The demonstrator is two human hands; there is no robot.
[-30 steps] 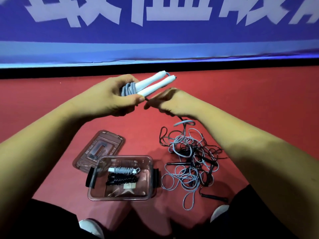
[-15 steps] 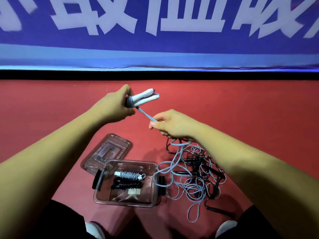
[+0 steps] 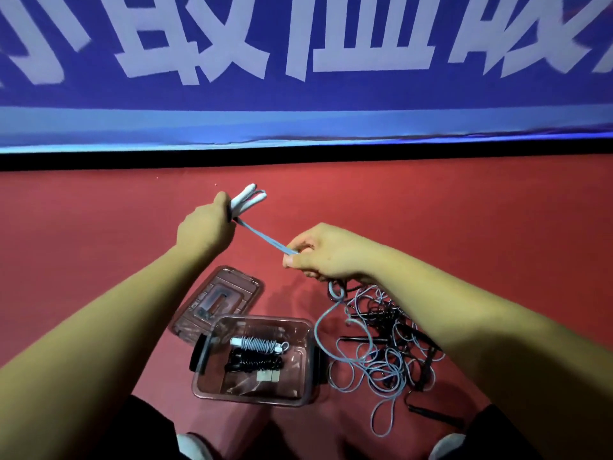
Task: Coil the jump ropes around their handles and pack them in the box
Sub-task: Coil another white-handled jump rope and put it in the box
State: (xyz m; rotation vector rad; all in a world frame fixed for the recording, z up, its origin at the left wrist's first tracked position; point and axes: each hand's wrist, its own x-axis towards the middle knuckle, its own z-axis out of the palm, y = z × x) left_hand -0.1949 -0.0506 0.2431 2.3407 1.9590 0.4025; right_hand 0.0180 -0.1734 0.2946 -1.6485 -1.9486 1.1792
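My left hand [image 3: 205, 229] grips a pair of white jump rope handles [image 3: 248, 198] held together, their tips pointing up and right. A light blue rope [image 3: 262, 239] runs taut from them down to my right hand [image 3: 326, 252], which pinches it. Below my right hand the blue rope drops into a tangled pile of blue and black ropes [image 3: 381, 343] on the red floor. The clear brownish box [image 3: 306, 356] stands open in front of me. Inside it lie a coiled white-handled rope [image 3: 258, 344] and a coiled black rope [image 3: 253, 361].
The box lid [image 3: 217, 298] lies flat on the floor behind and left of the box. A blue banner with large white characters [image 3: 298, 78] stands along the far edge of the red floor. My white shoes [image 3: 192, 446] show at the bottom.
My hands have moved apart. The right hand slid down and to the right along the blue rope, pulling it taut, while the left hand moved away with the handles.
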